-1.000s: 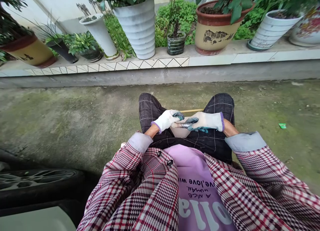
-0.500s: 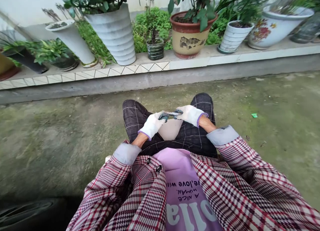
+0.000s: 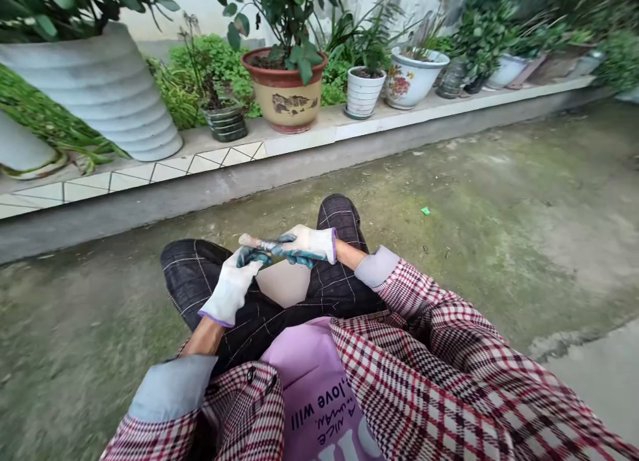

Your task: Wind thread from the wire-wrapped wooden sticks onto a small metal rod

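- The left hand, in a white glove with teal-coated fingertips, was closed around one end of a slim grey metallic rod.
- The right hand (gloved the same way) gripped the other end, fingers curled over it.
- The rod lay roughly level above the lap, between the knees of dark checked trousers.
- Beyond stood a brown and cream ceramic plant pot on a tiled ledge.

The left hand and right hand cover most of the slim tool; its kind is unclear. The ribbed white pot is cut off upper left.
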`<state>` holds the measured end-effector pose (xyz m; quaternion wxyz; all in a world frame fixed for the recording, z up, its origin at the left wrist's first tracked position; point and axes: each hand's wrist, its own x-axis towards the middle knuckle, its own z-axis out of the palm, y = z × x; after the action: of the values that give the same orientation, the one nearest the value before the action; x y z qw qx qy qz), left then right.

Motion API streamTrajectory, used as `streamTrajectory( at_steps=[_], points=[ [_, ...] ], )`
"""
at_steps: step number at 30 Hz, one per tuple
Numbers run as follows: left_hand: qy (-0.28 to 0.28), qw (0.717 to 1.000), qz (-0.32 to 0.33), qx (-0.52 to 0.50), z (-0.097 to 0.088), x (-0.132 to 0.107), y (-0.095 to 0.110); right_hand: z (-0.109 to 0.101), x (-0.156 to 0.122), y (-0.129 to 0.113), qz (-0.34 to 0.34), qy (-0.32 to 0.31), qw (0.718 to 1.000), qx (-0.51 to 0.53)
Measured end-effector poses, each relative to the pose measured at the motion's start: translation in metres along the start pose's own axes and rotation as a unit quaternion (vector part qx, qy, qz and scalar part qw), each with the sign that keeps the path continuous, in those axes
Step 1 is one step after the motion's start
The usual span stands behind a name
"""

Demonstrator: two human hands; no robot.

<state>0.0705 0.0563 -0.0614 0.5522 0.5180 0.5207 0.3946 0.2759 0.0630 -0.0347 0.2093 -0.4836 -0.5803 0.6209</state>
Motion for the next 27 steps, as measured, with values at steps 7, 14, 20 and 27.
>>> streamTrajectory(
  at_steps=[7, 14, 20, 27],
  points=[
    [-0.004, 1.000, -0.015, -0.002, -0.002, -0.004, 0.002, -0.004, -0.005, 0.004, -0.008, -0.058, 0.998, 0.000],
    [0.032, 0.997, -0.016, -0.067, 0.003, -0.005, 0.002, -0.006, -0.003, 0.006, -0.136, 0.114, 0.949, -0.260],
    [0.003, 0.997, -0.008, -0.080, 0.002, -0.010, 0.011, -0.004, -0.014, 0.005, -0.101, 0.101, 0.965, -0.219],
    [-0.076, 0.995, 0.020, -0.062, -0.001, -0.008, -0.002, 0.003, -0.002, 0.017, -0.051, 0.109, 0.989, -0.086]
  ],
)
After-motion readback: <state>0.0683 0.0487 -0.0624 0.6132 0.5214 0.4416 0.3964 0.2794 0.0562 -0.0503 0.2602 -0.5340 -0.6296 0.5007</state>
